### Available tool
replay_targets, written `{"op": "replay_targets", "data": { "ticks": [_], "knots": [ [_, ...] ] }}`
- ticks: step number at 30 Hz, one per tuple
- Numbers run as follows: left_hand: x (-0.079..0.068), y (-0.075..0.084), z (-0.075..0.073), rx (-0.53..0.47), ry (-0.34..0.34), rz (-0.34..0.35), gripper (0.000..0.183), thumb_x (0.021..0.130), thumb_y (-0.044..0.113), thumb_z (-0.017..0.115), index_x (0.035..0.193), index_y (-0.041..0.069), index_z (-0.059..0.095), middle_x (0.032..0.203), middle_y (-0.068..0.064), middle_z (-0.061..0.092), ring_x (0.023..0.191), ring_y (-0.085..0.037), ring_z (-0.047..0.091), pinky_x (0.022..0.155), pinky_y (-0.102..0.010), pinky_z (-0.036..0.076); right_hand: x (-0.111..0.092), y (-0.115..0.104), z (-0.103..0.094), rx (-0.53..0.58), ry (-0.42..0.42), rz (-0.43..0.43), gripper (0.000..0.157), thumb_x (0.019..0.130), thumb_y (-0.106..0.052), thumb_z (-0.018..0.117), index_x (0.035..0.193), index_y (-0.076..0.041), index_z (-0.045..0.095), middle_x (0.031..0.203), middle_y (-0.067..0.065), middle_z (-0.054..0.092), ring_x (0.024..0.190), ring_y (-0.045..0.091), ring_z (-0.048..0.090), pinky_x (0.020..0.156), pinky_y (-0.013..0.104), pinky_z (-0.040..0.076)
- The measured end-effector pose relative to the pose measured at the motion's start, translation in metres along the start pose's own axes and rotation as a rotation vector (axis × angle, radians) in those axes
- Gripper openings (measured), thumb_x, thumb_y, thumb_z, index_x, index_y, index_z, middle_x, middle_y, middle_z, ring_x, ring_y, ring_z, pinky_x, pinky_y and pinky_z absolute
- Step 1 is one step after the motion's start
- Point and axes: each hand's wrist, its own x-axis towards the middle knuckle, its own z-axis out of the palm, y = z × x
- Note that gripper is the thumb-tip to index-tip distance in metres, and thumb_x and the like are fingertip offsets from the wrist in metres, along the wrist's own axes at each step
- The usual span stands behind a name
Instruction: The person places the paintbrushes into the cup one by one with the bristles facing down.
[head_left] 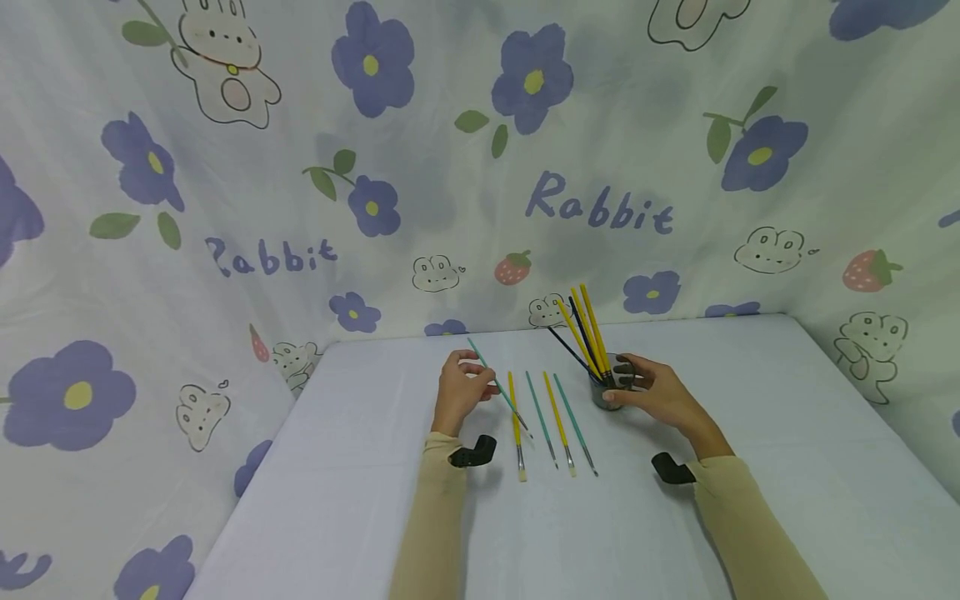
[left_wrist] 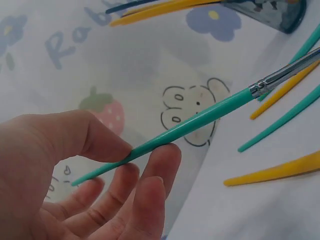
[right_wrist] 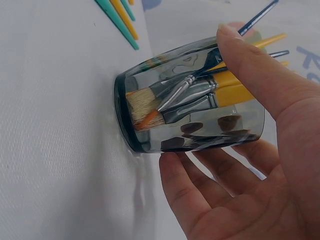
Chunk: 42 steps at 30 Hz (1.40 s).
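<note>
The left hand (head_left: 459, 392) pinched a green brush (left_wrist: 200, 120) above the table (head_left: 360, 492), toward its back edge. The right hand (head_left: 660, 397) gripped a glass (head_left: 606, 399) near that edge; a nudge against its tall leaning brushes (head_left: 592, 329) could have tipped it, and a loose pinch dropped the green brush.

A plain white surface (head_left: 810, 425) fills the near part of the scene. Beyond its far edge and along the left and right sides hangs pale cloth (head_left: 450, 50), printed with purple flowers (head_left: 370, 60) with yellow centres, green leaves (head_left: 114, 226), pinkish-red strawberries (head_left: 866, 271) and thinly outlined rabbits (head_left: 232, 92). Purple "Rabbit" lettering (head_left: 598, 218) appears twice, left and right of centre.
</note>
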Motion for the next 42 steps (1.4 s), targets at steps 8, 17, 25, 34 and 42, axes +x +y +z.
{"op": "replay_targets", "data": {
  "ticks": [8,17,25,34,42],
  "knots": [
    [-0.001,0.005,0.003,-0.082,0.007,-0.006,0.050,0.090,0.008,0.068,0.136,0.005,0.051,0.101,-0.011,0.071,0.075,-0.032,0.079,0.065,-0.030,0.063,0.002,0.003,0.000,0.000,-0.003,0.009,0.095,0.087,-0.043,0.083,0.162,-0.011,0.033,0.161,0.024,0.042,0.146,0.051,0.044,0.115,0.063,0.042],
    [-0.002,0.010,0.011,-0.226,0.030,-0.002,0.049,0.090,0.005,0.068,0.135,0.006,0.048,0.099,-0.007,0.066,0.066,-0.014,0.076,0.066,-0.028,0.062,0.002,0.004,0.000,0.003,-0.004,-0.003,0.092,0.089,-0.039,0.082,0.162,-0.011,0.033,0.160,0.025,0.042,0.145,0.052,0.044,0.114,0.064,0.042],
    [-0.007,0.021,0.025,-0.297,0.049,0.029,0.047,0.090,0.005,0.069,0.132,0.009,0.048,0.100,-0.007,0.066,0.067,-0.015,0.076,0.069,-0.031,0.064,0.001,0.002,0.000,0.001,-0.003,-0.013,0.093,0.089,-0.040,0.082,0.162,-0.009,0.033,0.160,0.026,0.042,0.144,0.053,0.044,0.114,0.065,0.042],
    [-0.009,0.028,0.042,-0.357,0.038,0.070,0.047,0.089,0.004,0.069,0.131,0.010,0.047,0.099,-0.007,0.066,0.069,-0.024,0.078,0.069,-0.031,0.064,0.000,0.002,-0.001,0.006,-0.004,-0.019,0.093,0.088,-0.040,0.082,0.161,-0.009,0.033,0.159,0.026,0.043,0.144,0.053,0.045,0.113,0.064,0.042],
    [-0.009,0.036,0.052,-0.379,0.035,0.090,0.049,0.090,0.005,0.070,0.131,0.007,0.045,0.099,-0.008,0.067,0.074,-0.028,0.079,0.076,-0.038,0.065,0.000,0.003,-0.001,0.015,-0.009,-0.035,0.095,0.088,-0.043,0.082,0.161,-0.008,0.033,0.159,0.028,0.043,0.144,0.053,0.045,0.113,0.064,0.043]
  ]
}}
